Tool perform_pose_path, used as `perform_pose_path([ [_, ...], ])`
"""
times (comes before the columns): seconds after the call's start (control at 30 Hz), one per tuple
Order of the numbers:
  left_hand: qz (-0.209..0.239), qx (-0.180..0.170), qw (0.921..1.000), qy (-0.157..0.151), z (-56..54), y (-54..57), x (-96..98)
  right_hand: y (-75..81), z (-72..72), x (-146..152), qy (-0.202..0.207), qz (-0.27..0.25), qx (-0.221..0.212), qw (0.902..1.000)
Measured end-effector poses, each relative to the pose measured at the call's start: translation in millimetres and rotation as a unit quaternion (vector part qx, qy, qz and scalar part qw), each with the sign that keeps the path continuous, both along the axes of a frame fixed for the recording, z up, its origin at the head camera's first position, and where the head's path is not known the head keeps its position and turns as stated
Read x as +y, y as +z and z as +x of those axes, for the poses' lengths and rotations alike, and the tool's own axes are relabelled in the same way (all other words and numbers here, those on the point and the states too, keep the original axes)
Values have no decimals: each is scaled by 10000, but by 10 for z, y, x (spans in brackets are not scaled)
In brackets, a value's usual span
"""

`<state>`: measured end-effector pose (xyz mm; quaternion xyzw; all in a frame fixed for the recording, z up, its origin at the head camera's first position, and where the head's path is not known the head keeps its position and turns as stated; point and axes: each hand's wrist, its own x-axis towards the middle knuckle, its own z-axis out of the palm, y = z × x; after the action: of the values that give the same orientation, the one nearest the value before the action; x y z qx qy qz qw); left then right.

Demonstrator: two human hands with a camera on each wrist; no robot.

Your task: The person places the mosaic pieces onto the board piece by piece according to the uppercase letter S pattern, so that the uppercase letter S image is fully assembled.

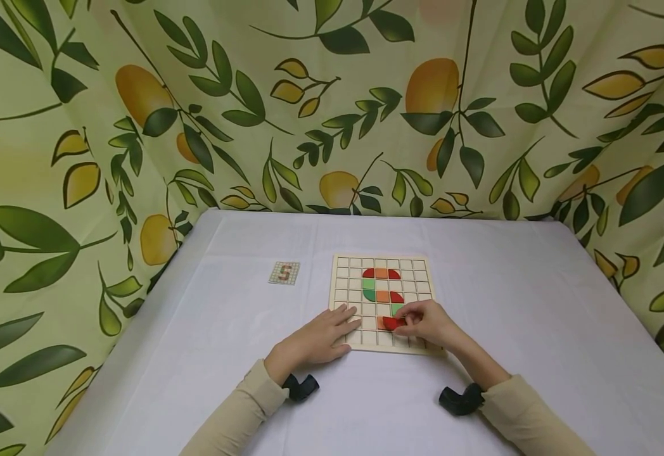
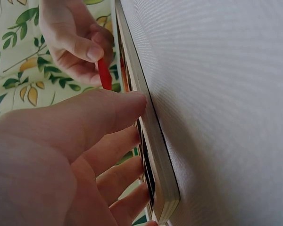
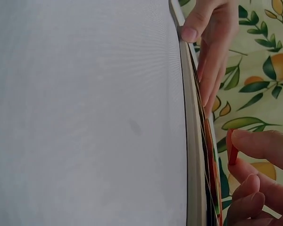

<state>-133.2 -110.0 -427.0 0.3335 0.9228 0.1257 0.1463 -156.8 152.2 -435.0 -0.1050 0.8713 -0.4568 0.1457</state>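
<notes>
My right hand (image 1: 431,324) pinches a thin red tile (image 1: 392,323) between thumb and finger, close over the lower middle of a square wooden grid board (image 1: 417,278). In the right wrist view the red tile (image 3: 233,147) appears edge-on. My left hand (image 1: 317,335) rests on the board's lower left part, fingers straight on the squares and thumb at the near edge. Red, orange and green tiles lie on the grid in a curving line, among them a dark green quarter-round (image 1: 369,295) and a light green square (image 1: 397,310). An orange tile (image 1: 380,323) is partly hidden beneath the held one.
A small card (image 1: 284,273) with a gridded, S-shaped coloured pattern lies left of the board on the white-covered table (image 1: 223,304). Black curved fittings (image 1: 461,400) show at both wrists. A leaf-and-fruit patterned curtain (image 1: 332,126) hangs behind the table and at its sides.
</notes>
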Motion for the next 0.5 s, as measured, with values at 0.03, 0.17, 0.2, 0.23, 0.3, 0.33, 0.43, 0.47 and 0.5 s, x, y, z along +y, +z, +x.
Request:
perform_pose_path([
  [0.03, -20, 17, 10000, -5, 2, 1, -1, -1, -3, -14, 24, -24, 7, 10000],
  [0.17, -61, 43, 10000, -30, 7, -1, -4, -1, -6, -59, 118, -42, 81, 9999],
  [0.2, -53, 36, 10000, -31, 8, 0, -6, 0, -6, -71, 93, -42, 87, 9999],
  [0.23, -46, 27, 10000, -30, 8, 0, -7, 5, -6, -81, 100, -34, 127, 9999],
  [0.3, -24, 19, 10000, -23, 7, 2, -9, 13, -7, -96, 137, -12, 228, 9996],
  [0.33, -15, 20, 10000, -23, 7, 4, -9, 19, -6, -103, 146, -8, 274, 9995],
  [0.43, -4, 10, 10000, -29, 4, 8, -10, 33, -4, -123, 159, -22, 355, 9992],
  [0.47, 3, 10, 10000, -35, 3, 9, -10, 34, -4, -129, 165, -23, 373, 9992],
  [0.5, 6, 9, 10000, -40, 2, 10, -10, 35, -5, -136, 166, -26, 375, 9992],
])
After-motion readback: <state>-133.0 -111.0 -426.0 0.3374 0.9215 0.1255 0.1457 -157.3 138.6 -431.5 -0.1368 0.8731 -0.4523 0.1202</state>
